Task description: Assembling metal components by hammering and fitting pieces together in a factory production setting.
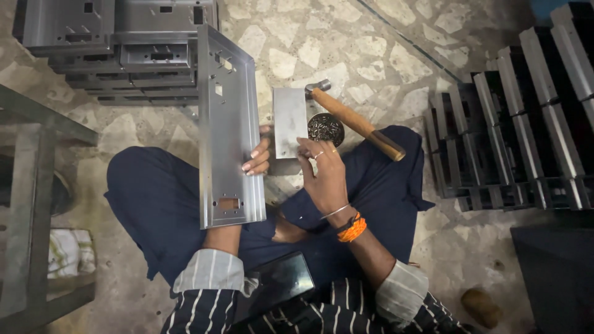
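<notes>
Left hand point(258, 158) gripping a long metal panel point(228, 130) by its edge, right hand point(322, 173) half-open, fingertips resting on a small metal block point(289, 127), hammer point(356, 120) lying beside it

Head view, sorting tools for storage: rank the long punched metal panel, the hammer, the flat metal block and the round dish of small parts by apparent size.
1. Long punched metal panel
2. Hammer
3. Flat metal block, close to the hammer, so unsure
4. Round dish of small parts

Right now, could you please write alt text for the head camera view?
Seated cross-legged on a stone floor, a person's left hand holds a long punched metal panel upright while the right hand reaches a small dish of fasteners. A wooden-handled hammer lies beside it.
</notes>
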